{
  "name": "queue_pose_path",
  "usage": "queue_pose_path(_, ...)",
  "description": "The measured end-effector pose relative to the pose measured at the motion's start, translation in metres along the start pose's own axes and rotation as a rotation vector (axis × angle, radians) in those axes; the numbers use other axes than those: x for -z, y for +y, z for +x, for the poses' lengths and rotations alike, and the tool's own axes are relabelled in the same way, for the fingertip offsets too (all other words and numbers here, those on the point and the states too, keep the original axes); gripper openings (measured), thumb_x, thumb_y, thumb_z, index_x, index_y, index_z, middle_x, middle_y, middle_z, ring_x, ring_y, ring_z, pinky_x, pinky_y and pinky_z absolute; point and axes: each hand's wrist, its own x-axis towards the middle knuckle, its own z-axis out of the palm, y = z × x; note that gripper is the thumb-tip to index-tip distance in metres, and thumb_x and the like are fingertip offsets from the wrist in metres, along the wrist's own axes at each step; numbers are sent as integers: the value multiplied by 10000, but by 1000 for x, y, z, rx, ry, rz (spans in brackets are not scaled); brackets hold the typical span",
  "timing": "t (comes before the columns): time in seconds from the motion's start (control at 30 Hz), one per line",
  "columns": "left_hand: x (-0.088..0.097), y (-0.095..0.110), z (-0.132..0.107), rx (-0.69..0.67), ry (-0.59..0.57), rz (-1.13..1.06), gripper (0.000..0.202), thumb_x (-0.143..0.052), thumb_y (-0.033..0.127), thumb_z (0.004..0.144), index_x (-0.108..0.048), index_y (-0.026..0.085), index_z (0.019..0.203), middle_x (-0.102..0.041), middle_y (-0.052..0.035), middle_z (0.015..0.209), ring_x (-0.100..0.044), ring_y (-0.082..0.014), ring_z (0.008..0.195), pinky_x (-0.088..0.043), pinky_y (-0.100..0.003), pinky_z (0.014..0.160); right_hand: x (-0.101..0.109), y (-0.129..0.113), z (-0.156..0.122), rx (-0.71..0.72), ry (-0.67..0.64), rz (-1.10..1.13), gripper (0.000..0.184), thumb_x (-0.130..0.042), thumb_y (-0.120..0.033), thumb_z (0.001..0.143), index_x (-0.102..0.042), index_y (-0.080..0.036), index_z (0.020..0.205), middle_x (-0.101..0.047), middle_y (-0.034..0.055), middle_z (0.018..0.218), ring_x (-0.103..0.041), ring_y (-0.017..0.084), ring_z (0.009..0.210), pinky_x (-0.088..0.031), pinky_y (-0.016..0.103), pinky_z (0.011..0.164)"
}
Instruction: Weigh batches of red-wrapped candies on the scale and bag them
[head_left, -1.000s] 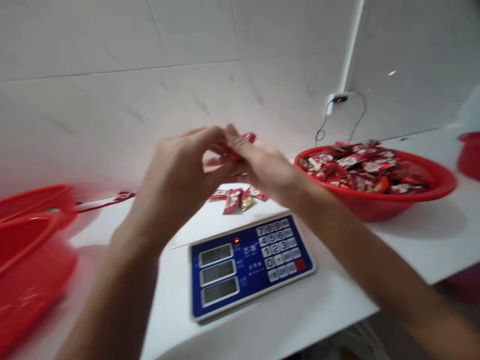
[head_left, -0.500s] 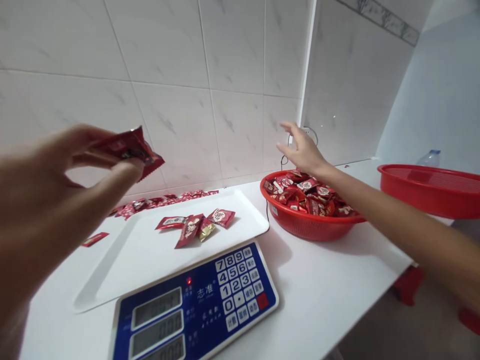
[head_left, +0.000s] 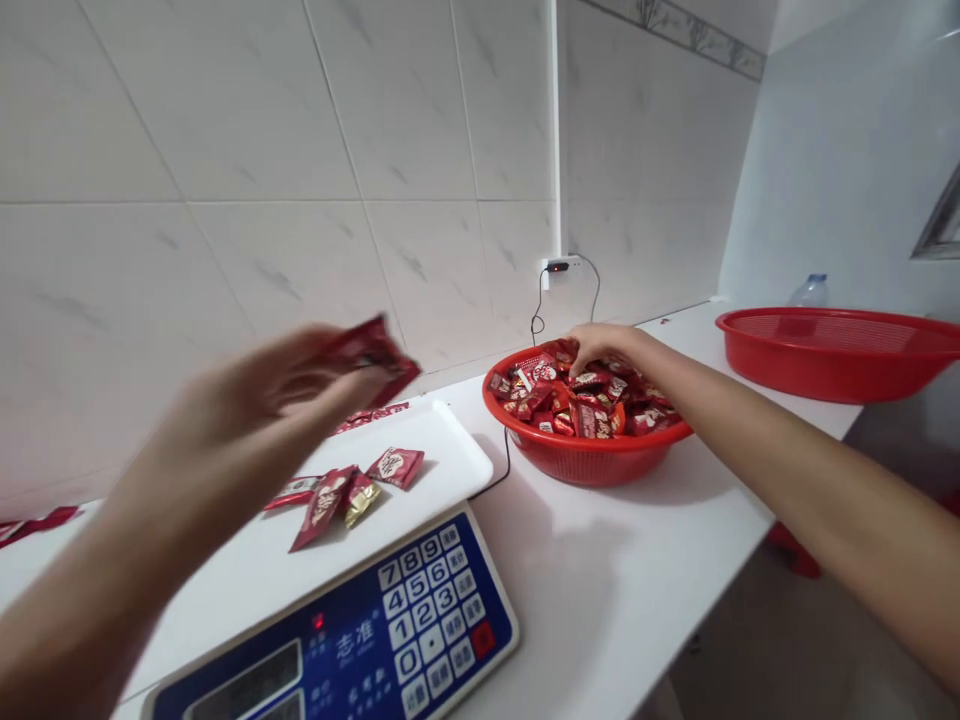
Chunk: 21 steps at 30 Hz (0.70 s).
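Note:
My left hand (head_left: 277, 395), somewhat blurred, is closed on a red wrapped candy (head_left: 379, 360) and holds it above the white weighing tray (head_left: 457, 445). On that tray lie several loose candies, among them a red packet (head_left: 322, 508) and a gold-ended one (head_left: 362, 497). My right hand (head_left: 600, 343) reaches into a red plastic basket (head_left: 592, 465) heaped with similar wrapped candies (head_left: 592, 415). Its thumb points down at the pile, while the other fingertips are hidden among the wrappers, so their grip cannot be made out.
The blue keypad panel (head_left: 360, 640) of the scale is in front of the tray. More red packets (head_left: 37, 525) lie at the left. A second red basket (head_left: 817, 375) and a plastic bottle (head_left: 810, 292) stand at the right. A cable hangs from a wall socket (head_left: 559, 268).
My right hand has come down from above the basket into the candies. My left hand still holds its candy and has moved rightward in view. The camera has turned right.

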Motion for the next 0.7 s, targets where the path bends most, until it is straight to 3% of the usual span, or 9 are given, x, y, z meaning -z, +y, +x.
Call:
queue_pose_path(0.07, -31, 18, 16, -47, -223, -3, 336, -750, 479, 707, -774, 226, 928, -759, -76, 818, -725, -271, 741, -609, -391, 665, 0, 1, -6, -23, 91, -5, 251, -811, -131, 628, -740, -153, 868, -764, 110, 908, -704, 294, 885, -502, 310, 746)
queue_pose_path(0.2, -79, 24, 49, 40, -387, 114, 337, -615, 420, 898, -703, 192, 1130, -774, -105, 999, -722, -274, 955, -579, -349, 737, -18, 11, -17, -79, 373, 84, 203, -704, -201, 781, -728, -163, 980, -759, 103, 984, -698, 278, 951, -501, 311, 801)
queue_pose_path(0.27, -90, 17, 53, 116, -419, 168, 468, -610, 447, 917, -622, 164, 1288, -741, -146, 1158, -698, -290, 1066, -581, -362, 790, -24, 17, -18, -104, 521, 164, 216, -654, -219, 835, -725, -162, 1031, -758, 104, 1032, -700, 266, 975, -512, 313, 822)
queue_pose_path(0.33, -90, 9, 44, 139, -466, 166, 575, -630, 492, 901, -565, 157, 1365, -698, -163, 1261, -681, -295, 1122, -585, -376, 847, -25, 20, -16, -126, 662, 243, 217, -621, -229, 869, -727, -155, 1043, -756, 113, 1046, -703, 262, 987, -525, 325, 839)
queue_pose_path(0.4, -76, 5, 27, 107, -508, 117, 577, -634, 559, 881, -595, 212, 1341, -695, -130, 1277, -678, -287, 1138, -585, -387, 893, -21, 20, -14, -129, 823, 337, 231, -613, -222, 881, -724, -142, 1067, -750, 130, 1068, -700, 259, 1012, -533, 340, 872)
queue_pose_path(0.47, -50, 7, 8, 77, -499, 66, 519, -646, 610, 856, -663, 275, 1252, -735, -85, 1198, -692, -274, 1116, -584, -388, 914, -16, 15, -14, -124, 967, 436, 254, -607, -205, 888, -710, -116, 1103, -736, 158, 1105, -694, 258, 1037, -538, 359, 903)
queue_pose_path(0.57, 0, 16, -15, 79, -374, 12, 415, -688, 566, 851, -726, 294, 1161, -787, -58, 1002, -746, -233, 922, -610, -320, 769, -17, -14, -22, 0, 1112, 619, 219, -616, -205, 880, -702, -121, 1063, -737, 142, 1044, -708, 253, 958, -579, 393, 831)
queue_pose_path(0.63, 30, 22, -22, 72, -210, 21, 347, -725, 509, 847, -760, 282, 1108, -794, -52, 884, -751, -197, 783, -589, -240, 629, -24, -48, -32, 259, 1099, 744, 165, -699, -203, 814, -712, -167, 975, -744, 83, 958, -711, 240, 894, -596, 399, 793)
queue_pose_path(0.7, 52, 23, -28, 39, -55, 35, 278, -764, 464, 829, -791, 272, 1028, -785, -40, 795, -744, -168, 717, -572, -192, 593, -35, -91, -43, 512, 940, 790, 179, -784, -186, 733, -721, -198, 901, -752, 48, 928, -710, 230, 902, -590, 395, 846)
